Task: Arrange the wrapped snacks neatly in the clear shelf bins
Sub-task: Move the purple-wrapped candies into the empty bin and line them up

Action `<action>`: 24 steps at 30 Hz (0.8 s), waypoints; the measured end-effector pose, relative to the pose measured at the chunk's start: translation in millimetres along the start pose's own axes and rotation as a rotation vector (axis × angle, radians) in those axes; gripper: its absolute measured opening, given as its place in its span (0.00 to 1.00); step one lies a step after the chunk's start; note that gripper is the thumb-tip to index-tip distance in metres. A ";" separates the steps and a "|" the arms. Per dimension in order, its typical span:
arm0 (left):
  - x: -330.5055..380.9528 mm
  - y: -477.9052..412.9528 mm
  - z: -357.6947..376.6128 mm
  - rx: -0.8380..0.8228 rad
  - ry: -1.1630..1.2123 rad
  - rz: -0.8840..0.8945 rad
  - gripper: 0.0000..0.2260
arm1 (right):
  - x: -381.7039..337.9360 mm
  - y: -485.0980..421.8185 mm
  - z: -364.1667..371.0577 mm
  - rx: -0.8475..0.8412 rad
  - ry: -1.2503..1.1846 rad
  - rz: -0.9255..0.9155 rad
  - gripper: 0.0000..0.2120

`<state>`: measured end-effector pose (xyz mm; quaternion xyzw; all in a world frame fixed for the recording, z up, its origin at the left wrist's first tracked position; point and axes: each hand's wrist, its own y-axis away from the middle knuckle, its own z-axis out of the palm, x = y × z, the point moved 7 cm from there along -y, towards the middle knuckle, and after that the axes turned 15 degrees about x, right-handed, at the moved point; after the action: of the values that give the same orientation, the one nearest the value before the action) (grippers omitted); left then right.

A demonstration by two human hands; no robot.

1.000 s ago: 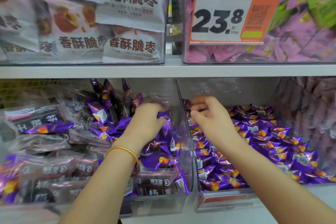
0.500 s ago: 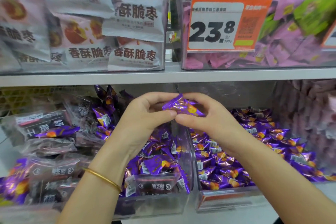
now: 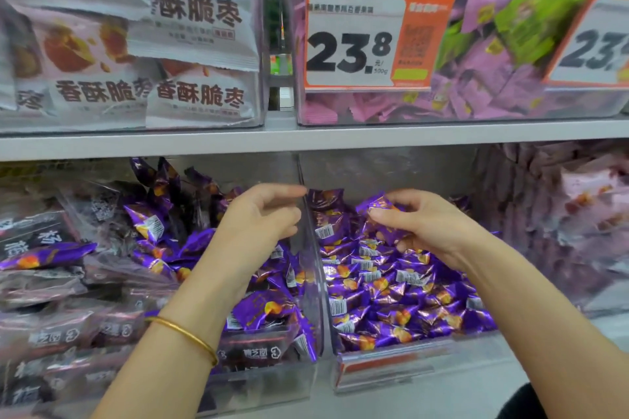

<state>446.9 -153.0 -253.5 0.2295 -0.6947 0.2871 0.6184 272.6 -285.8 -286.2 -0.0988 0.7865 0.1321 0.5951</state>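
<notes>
**A:** What do we see at the grip?

**B:** Our right hand (image 3: 432, 228) pinches one purple wrapped snack (image 3: 381, 207) between thumb and curled fingers. The wrapper projects above the fingertips, just right of the clear divider wall (image 3: 308, 269).

**A:** Why there?

**B:** We judge it is held over the matching pile (image 3: 391, 292) right of the divider, where it belongs. Our left hand (image 3: 262, 218), just left of the divider, is loosely curled and holds nothing. Left of the divider, stray purple snacks (image 3: 262, 309) lie mixed among dark packets (image 3: 252, 354), and we judge they await sorting.
</notes>
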 end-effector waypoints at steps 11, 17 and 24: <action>-3.8 -1.4 6.3 -0.015 -0.007 -0.001 0.14 | -6.7 2.5 40.4 -0.089 0.268 -0.251 0.16; -6.1 -3.5 6.4 -0.020 -0.007 -0.009 0.13 | -9.3 -8.1 44.0 0.025 0.395 -0.388 0.16; -6.2 -4.0 8.1 -0.027 -0.012 -0.006 0.13 | -3.7 -10.0 52.9 -0.009 0.663 -0.490 0.17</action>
<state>444.5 -161.6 -259.8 0.2250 -0.7016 0.2742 0.6180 324.8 -278.1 -297.1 -0.3231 0.8882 -0.0492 0.3230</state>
